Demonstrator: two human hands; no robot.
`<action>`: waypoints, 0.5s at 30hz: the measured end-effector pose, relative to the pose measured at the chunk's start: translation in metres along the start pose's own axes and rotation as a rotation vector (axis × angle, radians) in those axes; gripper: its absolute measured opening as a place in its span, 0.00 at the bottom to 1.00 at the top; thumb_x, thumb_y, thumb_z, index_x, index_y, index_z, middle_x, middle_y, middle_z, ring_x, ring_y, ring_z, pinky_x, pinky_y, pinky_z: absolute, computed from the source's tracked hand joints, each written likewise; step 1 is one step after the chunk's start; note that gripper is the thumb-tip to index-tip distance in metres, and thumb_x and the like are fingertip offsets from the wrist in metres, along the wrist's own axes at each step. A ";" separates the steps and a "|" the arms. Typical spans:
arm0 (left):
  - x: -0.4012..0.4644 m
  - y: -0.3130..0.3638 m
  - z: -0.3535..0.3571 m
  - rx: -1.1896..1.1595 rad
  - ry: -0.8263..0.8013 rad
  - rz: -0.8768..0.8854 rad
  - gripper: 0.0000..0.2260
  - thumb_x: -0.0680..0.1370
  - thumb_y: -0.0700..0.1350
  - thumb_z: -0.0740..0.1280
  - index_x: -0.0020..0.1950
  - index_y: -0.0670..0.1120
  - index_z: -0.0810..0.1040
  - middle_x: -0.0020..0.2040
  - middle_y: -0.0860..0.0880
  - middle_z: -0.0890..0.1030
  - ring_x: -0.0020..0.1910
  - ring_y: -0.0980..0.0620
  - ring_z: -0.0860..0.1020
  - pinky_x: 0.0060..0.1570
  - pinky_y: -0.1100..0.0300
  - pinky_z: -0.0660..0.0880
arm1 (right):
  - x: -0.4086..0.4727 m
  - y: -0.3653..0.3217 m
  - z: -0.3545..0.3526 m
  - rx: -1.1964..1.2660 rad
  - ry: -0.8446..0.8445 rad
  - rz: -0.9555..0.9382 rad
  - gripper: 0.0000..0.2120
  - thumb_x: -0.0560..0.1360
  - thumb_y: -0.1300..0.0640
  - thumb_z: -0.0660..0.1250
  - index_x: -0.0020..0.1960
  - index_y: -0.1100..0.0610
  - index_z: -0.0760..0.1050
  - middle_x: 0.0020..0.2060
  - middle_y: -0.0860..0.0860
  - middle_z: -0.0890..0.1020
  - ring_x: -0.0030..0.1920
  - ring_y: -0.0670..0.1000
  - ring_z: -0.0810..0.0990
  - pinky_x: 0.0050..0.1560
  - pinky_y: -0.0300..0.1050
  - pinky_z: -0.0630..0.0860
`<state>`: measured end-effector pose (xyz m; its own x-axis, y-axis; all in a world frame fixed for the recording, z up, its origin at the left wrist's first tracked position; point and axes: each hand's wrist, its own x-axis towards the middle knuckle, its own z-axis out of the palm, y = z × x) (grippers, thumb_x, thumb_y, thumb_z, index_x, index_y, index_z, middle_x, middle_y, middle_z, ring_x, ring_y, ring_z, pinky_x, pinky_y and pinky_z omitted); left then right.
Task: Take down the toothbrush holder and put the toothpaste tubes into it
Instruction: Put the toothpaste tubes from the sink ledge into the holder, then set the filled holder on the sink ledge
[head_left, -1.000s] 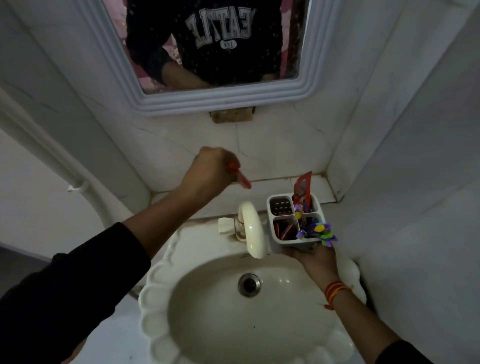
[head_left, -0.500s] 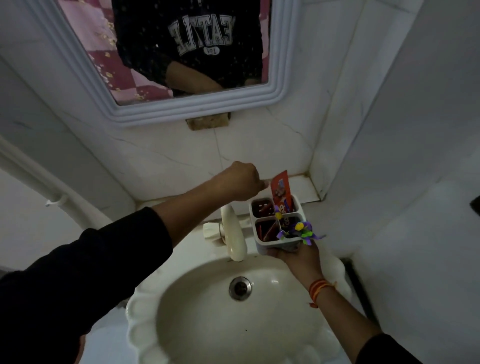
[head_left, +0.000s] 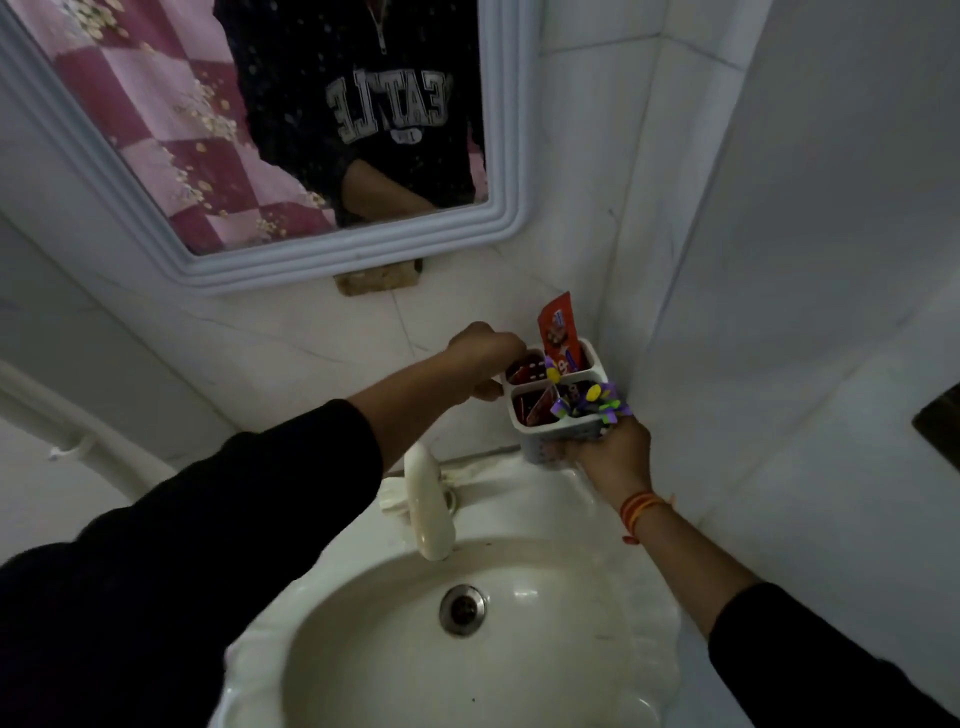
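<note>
A white four-compartment toothbrush holder (head_left: 558, 441) is held up over the back right of the sink, with my right hand (head_left: 610, 452) gripping it from below. An orange-red toothpaste tube (head_left: 558, 330) stands tall in its back right compartment. Another red tube (head_left: 540, 408) leans in the front left compartment. A purple and yellow flower decoration (head_left: 597, 400) sits on the front right. My left hand (head_left: 485, 358) is closed at the back left compartment, its fingertips on a small red tube (head_left: 524, 371) that is partly inside.
A cream faucet (head_left: 426, 504) rises behind the sink basin (head_left: 363, 675), whose drain (head_left: 462, 608) is in the middle. A framed mirror (head_left: 498, 218) hangs above. The tiled corner wall (head_left: 675, 312) is close on the right, and a white pipe (head_left: 78, 447) runs on the left.
My left hand carried the small red tube rightward and down into the holder's back left compartment. My right hand raised the holder toward the corner. The camera tilted up.
</note>
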<state>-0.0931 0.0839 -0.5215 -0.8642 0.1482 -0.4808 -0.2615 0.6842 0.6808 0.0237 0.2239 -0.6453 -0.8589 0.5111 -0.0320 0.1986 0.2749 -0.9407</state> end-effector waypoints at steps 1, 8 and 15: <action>0.004 0.004 0.005 -0.058 0.002 -0.020 0.14 0.75 0.47 0.67 0.56 0.39 0.79 0.53 0.41 0.83 0.40 0.44 0.82 0.41 0.56 0.82 | 0.009 0.000 -0.002 0.002 0.000 0.019 0.30 0.62 0.69 0.84 0.63 0.62 0.82 0.56 0.56 0.87 0.58 0.53 0.84 0.58 0.44 0.79; 0.009 0.012 0.028 -0.197 0.078 -0.038 0.12 0.74 0.44 0.70 0.54 0.37 0.82 0.50 0.41 0.84 0.47 0.45 0.83 0.45 0.54 0.80 | 0.041 0.002 -0.010 -0.040 -0.045 0.116 0.29 0.64 0.66 0.84 0.63 0.64 0.81 0.59 0.60 0.86 0.60 0.58 0.83 0.56 0.41 0.75; -0.027 0.002 0.021 -0.056 0.117 0.044 0.16 0.76 0.50 0.70 0.57 0.39 0.81 0.54 0.41 0.83 0.54 0.44 0.82 0.48 0.53 0.80 | 0.022 -0.005 -0.026 -0.199 -0.091 0.131 0.26 0.71 0.57 0.79 0.67 0.59 0.79 0.63 0.58 0.85 0.63 0.59 0.82 0.62 0.46 0.77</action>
<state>-0.0614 0.0960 -0.5186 -0.9189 0.0905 -0.3839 -0.2426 0.6376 0.7312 0.0160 0.2547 -0.6328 -0.8568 0.4800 -0.1883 0.3926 0.3705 -0.8418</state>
